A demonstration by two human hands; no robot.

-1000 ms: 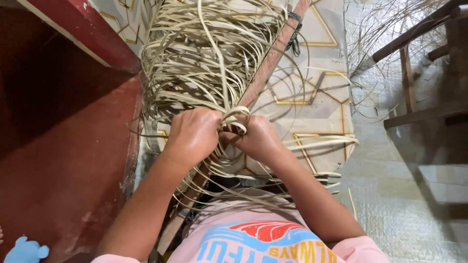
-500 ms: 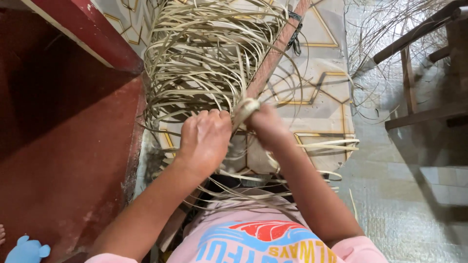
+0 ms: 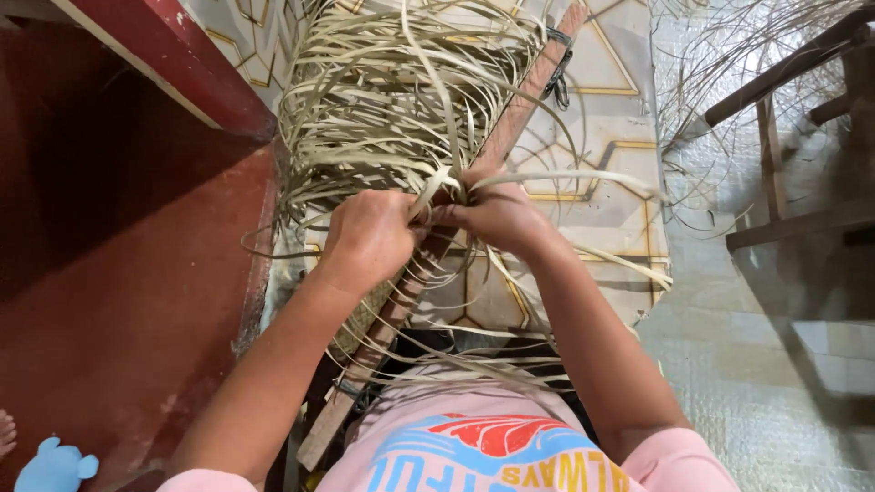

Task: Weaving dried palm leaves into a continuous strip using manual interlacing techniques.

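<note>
The half-woven basket (image 3: 392,118) of pale flat strips lies straight ahead of me, its body a loose cage of crossing strips with many free ends fanning off the top and right; I cannot see anything inside it. It rests along a narrow wooden board (image 3: 428,273) that runs diagonally from my lap up toward the tiled floor (image 3: 602,73). My left hand (image 3: 369,239) is clenched around a bunch of strips at the basket's near edge, knuckles up, and my right hand (image 3: 497,214) pinches strips just beside it, fingertips meeting the left hand's at the same knot of weave. One long strip (image 3: 565,178) arcs from my right fingers out to the right. On my left the basket almost touches a dark red step (image 3: 137,273), so that side is tight. To the right the patterned floor lies open as far as a dark wooden frame (image 3: 793,137), with thin loose fibres (image 3: 720,82) scattered near it. A blue toy (image 3: 55,466) sits at the bottom left corner.
</note>
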